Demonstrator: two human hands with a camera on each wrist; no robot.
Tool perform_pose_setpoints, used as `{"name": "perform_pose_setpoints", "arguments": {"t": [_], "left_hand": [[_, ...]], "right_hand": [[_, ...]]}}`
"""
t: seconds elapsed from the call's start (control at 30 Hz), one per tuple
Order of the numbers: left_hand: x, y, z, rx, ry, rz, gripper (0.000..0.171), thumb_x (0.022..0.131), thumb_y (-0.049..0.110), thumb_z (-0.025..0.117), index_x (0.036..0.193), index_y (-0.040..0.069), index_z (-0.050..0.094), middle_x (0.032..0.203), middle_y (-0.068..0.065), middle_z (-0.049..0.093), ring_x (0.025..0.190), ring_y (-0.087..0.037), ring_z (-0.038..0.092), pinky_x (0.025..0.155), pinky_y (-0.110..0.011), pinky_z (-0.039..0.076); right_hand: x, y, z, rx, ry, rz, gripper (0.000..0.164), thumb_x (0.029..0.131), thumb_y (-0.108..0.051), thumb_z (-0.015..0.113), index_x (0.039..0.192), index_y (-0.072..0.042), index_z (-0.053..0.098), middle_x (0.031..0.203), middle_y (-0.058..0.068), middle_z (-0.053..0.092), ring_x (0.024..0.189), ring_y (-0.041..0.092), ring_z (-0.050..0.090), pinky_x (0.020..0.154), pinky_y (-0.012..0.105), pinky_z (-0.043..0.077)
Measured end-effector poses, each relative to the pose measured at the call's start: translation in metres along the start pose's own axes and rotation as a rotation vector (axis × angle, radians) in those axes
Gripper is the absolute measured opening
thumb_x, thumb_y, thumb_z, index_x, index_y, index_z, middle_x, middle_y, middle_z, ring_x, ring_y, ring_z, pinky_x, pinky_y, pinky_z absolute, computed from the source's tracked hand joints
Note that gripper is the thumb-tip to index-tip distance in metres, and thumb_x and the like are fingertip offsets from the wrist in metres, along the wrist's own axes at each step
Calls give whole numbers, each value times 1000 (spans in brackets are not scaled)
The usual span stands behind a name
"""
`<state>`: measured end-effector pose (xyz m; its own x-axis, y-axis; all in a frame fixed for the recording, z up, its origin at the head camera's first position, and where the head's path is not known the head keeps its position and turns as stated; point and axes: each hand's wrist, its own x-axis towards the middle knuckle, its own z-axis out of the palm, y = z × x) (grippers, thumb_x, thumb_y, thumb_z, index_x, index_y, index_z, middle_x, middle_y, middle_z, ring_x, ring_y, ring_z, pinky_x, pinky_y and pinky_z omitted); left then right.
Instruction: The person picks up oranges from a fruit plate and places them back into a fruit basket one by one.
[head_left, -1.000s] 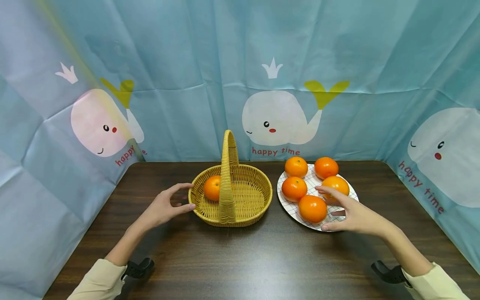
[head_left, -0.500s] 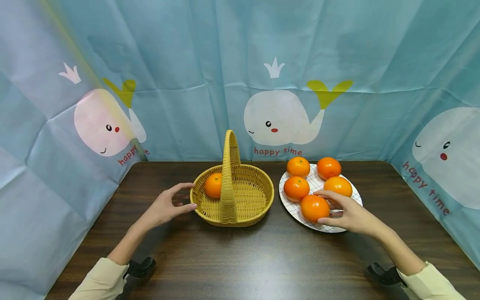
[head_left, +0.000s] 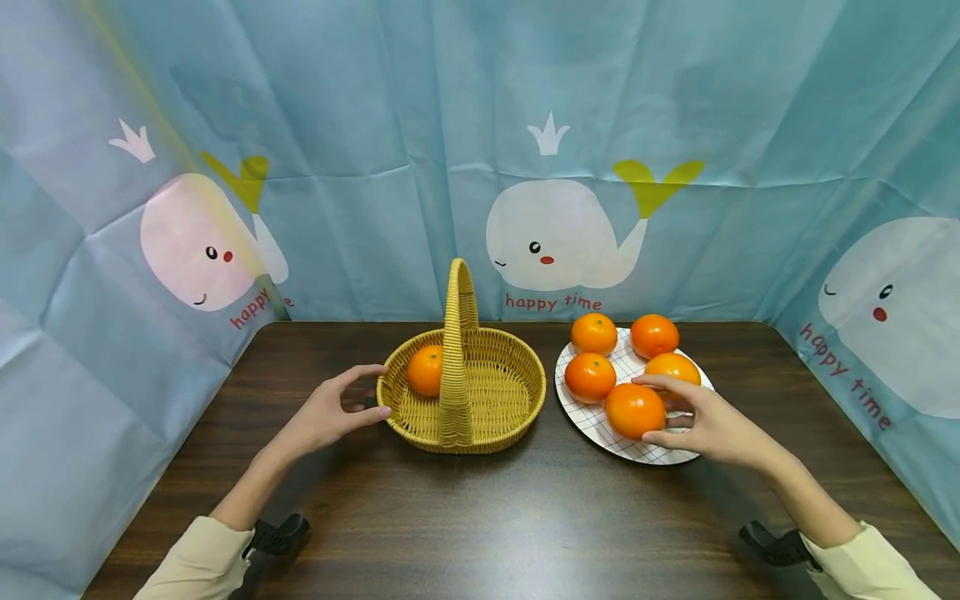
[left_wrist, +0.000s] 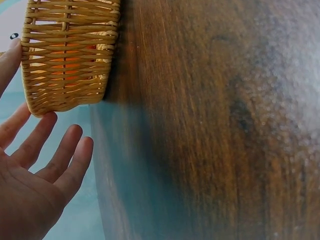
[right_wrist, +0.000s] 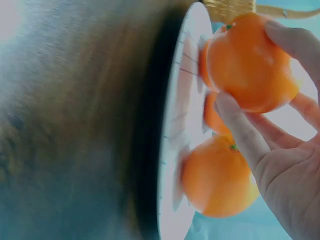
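My right hand [head_left: 708, 425] holds an orange [head_left: 635, 412] between thumb and fingers over the near part of a round white plate [head_left: 592, 425] with a grid pattern. In the right wrist view, the held orange [right_wrist: 252, 62] hangs a little off the plate [right_wrist: 172, 135]. Several other oranges sit on the plate, one of them [head_left: 590, 377] just left of the held one. My left hand [head_left: 326, 412] touches the left rim of a yellow wicker basket [head_left: 506, 433] with thumb and index finger, its other fingers [left_wrist: 72, 167] loosely extended. One orange [head_left: 425, 372] lies inside the basket, left of its tall handle [head_left: 453, 358].
The basket and the plate stand side by side on a dark wooden table [head_left: 480, 525]. A light blue curtain [head_left: 360, 208] printed with whales hangs behind the table and along both sides.
My right hand has moved in from the right, closed round the nearest orange and raised it slightly off the plate. The left hand has stayed at the basket rim.
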<state>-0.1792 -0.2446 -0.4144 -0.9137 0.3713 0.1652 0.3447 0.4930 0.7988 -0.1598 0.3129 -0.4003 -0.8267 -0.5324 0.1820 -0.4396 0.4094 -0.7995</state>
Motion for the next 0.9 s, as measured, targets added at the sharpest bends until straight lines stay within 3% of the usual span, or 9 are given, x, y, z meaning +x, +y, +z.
{"name": "perform_pose_setpoints", "arguments": {"t": [0.37,0.9], "left_hand": [[-1,0,0,-19,-10,-8,61,91,18,80,144,4,53,144,-21,51,119,-46,58,93,-57,52],[1,-3,1,1,-16,-26,63,91,23,80,145,6,53,144,-19,51,118,-44,59,93,-56,52]], "right_hand": [[7,-14,-18,24,38,-76,71,81,2,85,144,-6,52,138,13,51,107,21,66,84,33,58],[26,-24,-14,47,68,-80,72,80,1,86,143,-9,55,138,10,52,112,23,64,90,34,56]]}}
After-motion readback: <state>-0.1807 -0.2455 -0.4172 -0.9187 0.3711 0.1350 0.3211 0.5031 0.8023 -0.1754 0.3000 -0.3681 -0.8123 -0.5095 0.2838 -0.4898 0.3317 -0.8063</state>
